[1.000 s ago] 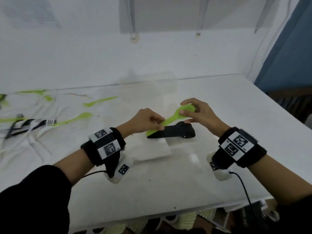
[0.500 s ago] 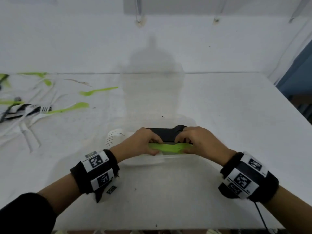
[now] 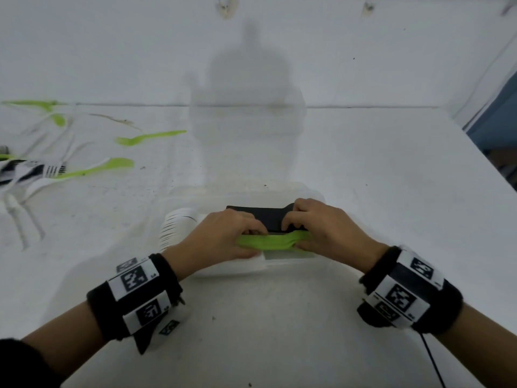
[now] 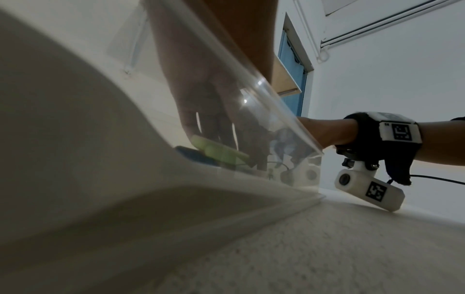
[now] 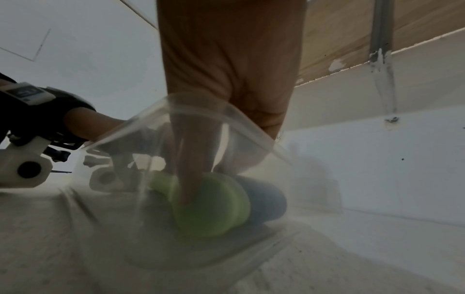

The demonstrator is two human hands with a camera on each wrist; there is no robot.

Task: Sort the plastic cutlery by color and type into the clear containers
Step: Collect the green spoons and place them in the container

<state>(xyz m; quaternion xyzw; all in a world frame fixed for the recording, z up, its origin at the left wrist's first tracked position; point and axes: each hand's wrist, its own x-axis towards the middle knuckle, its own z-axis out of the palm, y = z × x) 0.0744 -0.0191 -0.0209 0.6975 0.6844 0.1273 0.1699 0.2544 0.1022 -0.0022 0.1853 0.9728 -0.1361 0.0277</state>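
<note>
Both hands, left (image 3: pixel 223 236) and right (image 3: pixel 321 228), pinching lime-green plastic spoons (image 3: pixel 272 242) inside the clear plastic container (image 5: pixel 251 127) beside black cutlery (image 3: pixel 263 217); next, probably release and withdraw.

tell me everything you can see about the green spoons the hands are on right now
The green spoons look like a nested stack of bright lime plastic, lying level inside the clear container beside a black stack. The left hand holds the handle end and the right hand the bowl end, one fingertip pressing on the rounded bowls. The count cannot be told.

Left hand (image 3: pixel 223 239) and right hand (image 3: pixel 321 228) — fingers curled, gripping, side by side
</note>
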